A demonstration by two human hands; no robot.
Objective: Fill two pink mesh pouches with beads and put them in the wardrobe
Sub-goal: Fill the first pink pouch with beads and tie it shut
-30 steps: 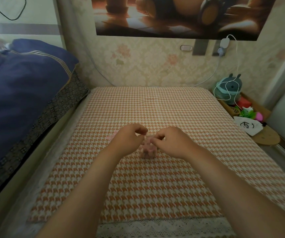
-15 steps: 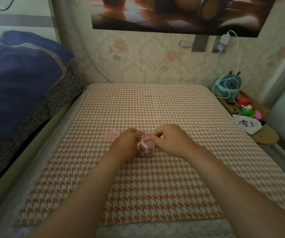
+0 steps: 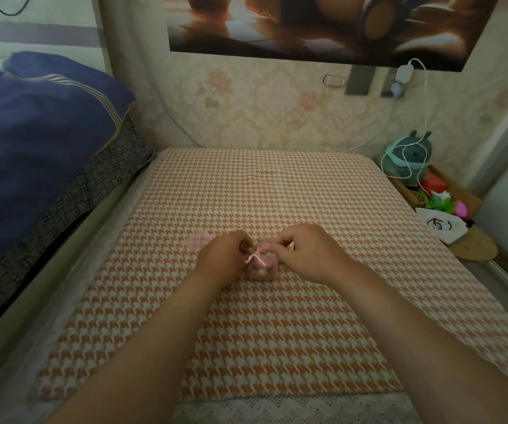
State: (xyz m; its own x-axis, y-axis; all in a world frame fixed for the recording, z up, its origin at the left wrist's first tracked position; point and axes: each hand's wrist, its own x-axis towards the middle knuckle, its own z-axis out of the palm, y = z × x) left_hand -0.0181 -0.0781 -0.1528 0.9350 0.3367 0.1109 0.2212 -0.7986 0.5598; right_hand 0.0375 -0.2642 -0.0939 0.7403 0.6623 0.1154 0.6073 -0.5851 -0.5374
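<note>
Centrally, slightly below mid-frame, a filled pink mesh pouch [image 3: 261, 268] is sitting upright on the orange-and-cream houndstooth cloth [image 3: 277, 332]. Pale round beads [image 3: 262, 273] are showing through its translucent netting, and its neck is gathering into a ruffle cinched by a thin pink drawstring [image 3: 257, 259]. Left of it, the left hand [image 3: 225, 255] is curling its fingers at the string's loose end; whether they are actually gripping it cannot be told. Right of it, the right hand [image 3: 308, 254] is pinching the gathered neck between thumb and forefinger. Behind the left hand, a second pink pouch [image 3: 199, 241] is lying flat and partly hidden on the cloth.
</note>
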